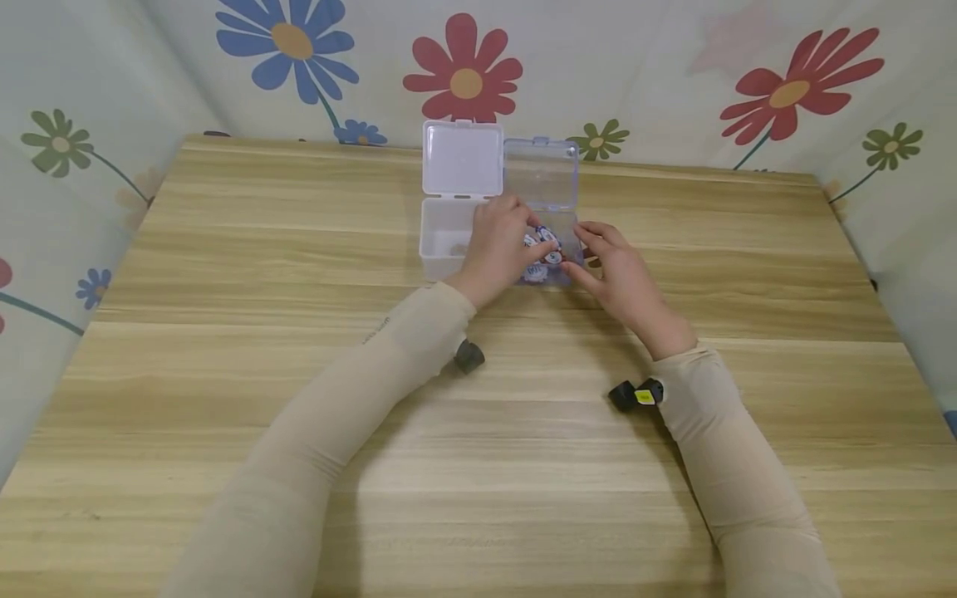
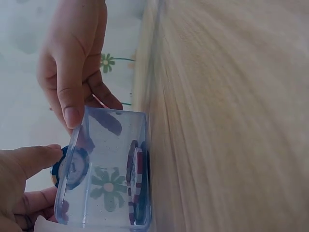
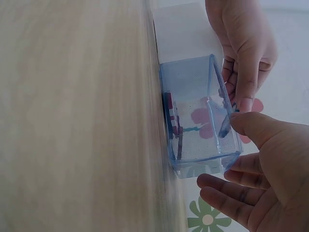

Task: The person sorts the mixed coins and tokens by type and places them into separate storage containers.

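Observation:
My left hand [image 1: 497,249] pinches a blue-edged poker chip [image 2: 60,166] between thumb and fingers at the open top of a clear plastic box [image 3: 203,157]. The chip stands tilted, partly below the rim. Several poker chips [image 2: 137,179], some red and white, lie at the bottom of that box. My right hand [image 1: 624,278] holds the box at its right end, thumb on the front rim and fingers behind. The clear hinged lid [image 1: 542,174] is raised at the back.
A white plastic box [image 1: 441,264] stands directly left of the clear one, its lid [image 1: 463,158] raised. Something small and pale lies inside it. Both boxes are near the back edge of the wooden table [image 1: 523,465], before a flowered curtain [image 1: 635,66].

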The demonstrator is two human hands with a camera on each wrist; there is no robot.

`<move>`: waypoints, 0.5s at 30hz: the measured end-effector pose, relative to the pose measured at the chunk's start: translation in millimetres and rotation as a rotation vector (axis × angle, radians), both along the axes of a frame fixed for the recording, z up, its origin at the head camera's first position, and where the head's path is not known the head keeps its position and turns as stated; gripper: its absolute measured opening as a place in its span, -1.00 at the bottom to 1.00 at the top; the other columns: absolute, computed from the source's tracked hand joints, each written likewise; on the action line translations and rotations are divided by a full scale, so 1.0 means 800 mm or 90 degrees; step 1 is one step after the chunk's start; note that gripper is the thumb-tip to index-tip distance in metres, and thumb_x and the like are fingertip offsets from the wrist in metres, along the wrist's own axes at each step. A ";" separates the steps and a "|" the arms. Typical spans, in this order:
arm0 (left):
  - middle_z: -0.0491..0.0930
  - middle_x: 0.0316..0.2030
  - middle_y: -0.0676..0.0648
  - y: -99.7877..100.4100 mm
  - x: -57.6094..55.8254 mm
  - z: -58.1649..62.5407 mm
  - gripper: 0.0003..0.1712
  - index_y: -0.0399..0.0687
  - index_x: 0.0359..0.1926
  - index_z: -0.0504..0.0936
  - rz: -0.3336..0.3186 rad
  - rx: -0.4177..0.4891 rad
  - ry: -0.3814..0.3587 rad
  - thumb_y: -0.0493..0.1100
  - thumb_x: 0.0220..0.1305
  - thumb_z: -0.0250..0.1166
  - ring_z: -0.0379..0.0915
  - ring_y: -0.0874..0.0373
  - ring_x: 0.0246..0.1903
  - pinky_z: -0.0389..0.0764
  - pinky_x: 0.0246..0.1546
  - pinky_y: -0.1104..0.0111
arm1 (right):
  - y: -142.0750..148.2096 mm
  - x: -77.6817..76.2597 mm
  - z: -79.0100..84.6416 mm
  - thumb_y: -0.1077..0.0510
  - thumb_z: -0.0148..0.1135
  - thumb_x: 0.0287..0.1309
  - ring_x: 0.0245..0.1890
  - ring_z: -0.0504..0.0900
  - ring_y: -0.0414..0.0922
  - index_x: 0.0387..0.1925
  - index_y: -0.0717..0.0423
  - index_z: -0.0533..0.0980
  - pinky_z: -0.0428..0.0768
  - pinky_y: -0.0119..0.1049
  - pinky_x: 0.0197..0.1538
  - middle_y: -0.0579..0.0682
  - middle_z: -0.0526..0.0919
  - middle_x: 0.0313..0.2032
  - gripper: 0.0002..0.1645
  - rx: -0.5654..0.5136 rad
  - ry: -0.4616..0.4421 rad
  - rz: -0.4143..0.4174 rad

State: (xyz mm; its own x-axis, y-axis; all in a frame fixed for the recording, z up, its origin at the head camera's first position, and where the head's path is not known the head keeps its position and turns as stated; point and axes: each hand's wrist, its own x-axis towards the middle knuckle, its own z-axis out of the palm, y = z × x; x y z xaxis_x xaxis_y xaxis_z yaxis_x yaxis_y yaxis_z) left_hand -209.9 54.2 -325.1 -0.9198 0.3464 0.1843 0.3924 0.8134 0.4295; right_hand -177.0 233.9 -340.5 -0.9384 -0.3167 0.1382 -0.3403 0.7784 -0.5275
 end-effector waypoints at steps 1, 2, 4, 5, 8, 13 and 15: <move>0.50 -0.19 0.00 0.000 0.000 0.000 -0.52 -0.08 -0.19 0.62 -0.001 -0.005 -0.001 0.18 0.01 0.28 0.34 0.09 -0.07 0.25 -0.01 0.26 | 0.000 0.000 0.000 0.00 0.14 0.13 -0.06 0.53 0.06 0.21 0.31 0.24 0.55 -0.12 -0.02 0.17 0.27 0.23 -0.29 0.000 -0.001 -0.001; 0.50 -0.19 0.00 0.000 0.001 0.000 -0.53 -0.07 -0.18 0.62 -0.002 -0.011 0.000 0.17 0.01 0.28 0.33 0.10 -0.07 0.25 -0.01 0.26 | 0.000 0.000 0.000 -0.01 0.14 0.13 -0.06 0.53 0.06 0.21 0.31 0.24 0.55 -0.12 -0.02 0.16 0.27 0.23 -0.29 0.001 -0.002 -0.002; 0.51 -0.18 0.01 0.001 0.001 0.000 -0.53 -0.06 -0.17 0.63 -0.005 -0.022 -0.002 0.17 0.00 0.29 0.33 0.11 -0.05 0.24 -0.01 0.26 | 0.000 0.000 0.000 -0.01 0.14 0.13 -0.06 0.53 0.06 0.22 0.31 0.24 0.55 -0.12 -0.01 0.16 0.27 0.23 -0.29 0.001 -0.004 -0.002; 0.51 -0.17 0.01 0.001 0.001 0.000 -0.53 -0.05 -0.17 0.63 -0.006 -0.028 -0.003 0.17 0.00 0.29 0.32 0.11 -0.05 0.24 -0.02 0.25 | 0.000 0.000 0.000 -0.02 0.14 0.13 -0.05 0.53 0.06 0.22 0.31 0.24 0.55 -0.12 -0.01 0.16 0.27 0.23 -0.29 0.000 -0.004 -0.002; 0.51 -0.15 0.01 0.001 0.002 0.000 -0.51 -0.04 -0.14 0.63 -0.006 -0.041 -0.008 0.18 0.01 0.28 0.32 0.10 -0.04 0.24 -0.02 0.25 | 0.000 0.000 -0.001 -0.01 0.14 0.13 -0.06 0.53 0.06 0.22 0.31 0.23 0.55 -0.12 -0.01 0.16 0.27 0.23 -0.29 0.000 -0.005 -0.003; 0.51 -0.16 0.00 0.002 0.002 0.002 -0.51 -0.03 -0.13 0.62 -0.003 -0.041 -0.005 0.18 0.02 0.27 0.33 0.09 -0.05 0.24 -0.03 0.26 | 0.001 0.001 -0.001 0.00 0.14 0.13 -0.05 0.53 0.06 0.22 0.31 0.23 0.54 -0.12 -0.01 0.16 0.27 0.23 -0.29 -0.005 -0.004 -0.003; 0.51 -0.16 0.00 0.002 0.003 0.002 -0.51 -0.02 -0.13 0.62 -0.002 -0.040 -0.004 0.19 0.02 0.27 0.33 0.08 -0.05 0.25 -0.03 0.26 | 0.001 0.000 -0.001 -0.01 0.14 0.13 -0.05 0.53 0.06 0.22 0.30 0.23 0.54 -0.12 0.00 0.16 0.26 0.23 -0.29 -0.006 -0.003 -0.003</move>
State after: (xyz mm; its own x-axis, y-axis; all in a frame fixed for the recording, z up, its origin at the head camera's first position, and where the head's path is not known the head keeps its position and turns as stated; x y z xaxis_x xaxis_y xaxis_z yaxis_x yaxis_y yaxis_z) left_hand -207.9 55.7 -323.7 -0.9199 0.3593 0.1570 0.3920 0.8378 0.3800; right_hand -176.6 234.4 -341.6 -0.9406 -0.3113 0.1359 -0.3340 0.7752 -0.5361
